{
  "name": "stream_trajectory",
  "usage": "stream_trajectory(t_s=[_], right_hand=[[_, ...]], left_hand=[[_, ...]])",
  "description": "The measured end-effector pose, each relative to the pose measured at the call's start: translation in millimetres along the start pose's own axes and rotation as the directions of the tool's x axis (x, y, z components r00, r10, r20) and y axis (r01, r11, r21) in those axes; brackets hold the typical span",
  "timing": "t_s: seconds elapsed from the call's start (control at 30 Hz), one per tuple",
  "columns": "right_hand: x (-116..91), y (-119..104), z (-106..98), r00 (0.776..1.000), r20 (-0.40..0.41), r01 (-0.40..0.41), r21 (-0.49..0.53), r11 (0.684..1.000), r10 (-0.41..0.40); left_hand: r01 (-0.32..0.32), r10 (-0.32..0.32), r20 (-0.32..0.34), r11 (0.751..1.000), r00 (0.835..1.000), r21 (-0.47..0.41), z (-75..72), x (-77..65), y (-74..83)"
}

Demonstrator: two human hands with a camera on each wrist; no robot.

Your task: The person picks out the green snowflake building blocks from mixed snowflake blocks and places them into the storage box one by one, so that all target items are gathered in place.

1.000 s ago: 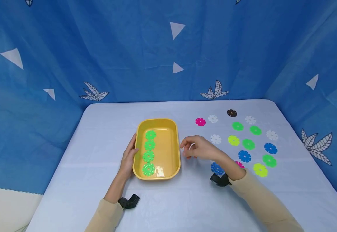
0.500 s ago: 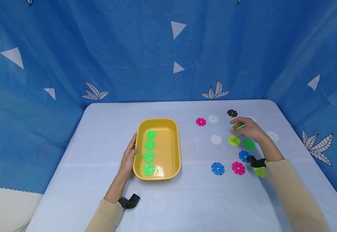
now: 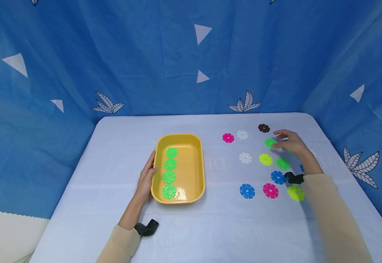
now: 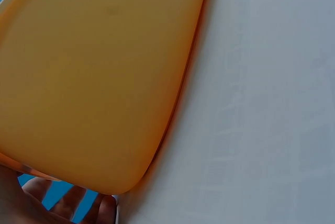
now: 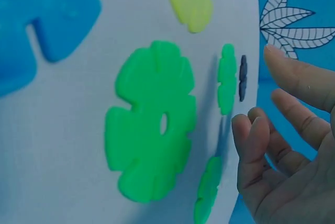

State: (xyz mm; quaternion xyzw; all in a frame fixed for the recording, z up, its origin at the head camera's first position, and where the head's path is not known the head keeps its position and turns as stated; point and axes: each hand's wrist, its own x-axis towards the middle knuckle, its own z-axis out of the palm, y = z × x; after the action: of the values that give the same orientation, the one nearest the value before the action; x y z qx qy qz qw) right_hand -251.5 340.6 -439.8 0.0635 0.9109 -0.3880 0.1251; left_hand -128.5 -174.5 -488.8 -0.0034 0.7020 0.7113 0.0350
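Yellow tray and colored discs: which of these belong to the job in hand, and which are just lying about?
Likely in the job:
yellow tray, held by the left hand
green discs inside it
loose green discs, near the right hand

Probably just lying about:
pink discs
blue discs
white discs
yellow discs
dark disc

Left hand [image 3: 146, 179] gripped the yellow tray [image 3: 191, 168] by its left side, thumb over the rim. Four green discs [image 3: 169, 177] lay inside, in a column along that side. Right hand [image 3: 290, 141] was out over the white table [image 3: 210, 230], fingers spread beside a loose green disc [image 3: 269, 143]; couldn't tell if touching. Brown disc [image 3: 264, 128] lay just beyond. Blue curtain [image 3: 164, 54] behind.
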Motion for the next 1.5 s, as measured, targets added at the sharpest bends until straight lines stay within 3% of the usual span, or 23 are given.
stream_trajectory(t_s=[0.57,0.87,1.2,1.5], right_hand=[[17,10,8,0.999,-0.013,-0.035,-0.151,0.988,0.033],[13,4,8,1.0,-0.01,-0.005,-0.14,0.99,0.004],[14,3,6,0.997,-0.061,-0.058,-0.156,0.986,0.049],[12,2,6,0.995,-0.089,-0.048,-0.058,0.997,0.042]], left_hand=[[0.003,-0.003,-0.001,1.0,1.0,-0.012,-0.3,-0.6,0.5],[-0.004,0.004,0.006,1.0,1.0,-0.018,-0.7,-1.8,0.9],[-0.002,0.002,0.012,1.0,1.0,-0.014,-1.4,-1.8,1.2],[-0.015,0.015,0.016,0.999,1.0,-0.036,-1.0,-2.1,0.6]])
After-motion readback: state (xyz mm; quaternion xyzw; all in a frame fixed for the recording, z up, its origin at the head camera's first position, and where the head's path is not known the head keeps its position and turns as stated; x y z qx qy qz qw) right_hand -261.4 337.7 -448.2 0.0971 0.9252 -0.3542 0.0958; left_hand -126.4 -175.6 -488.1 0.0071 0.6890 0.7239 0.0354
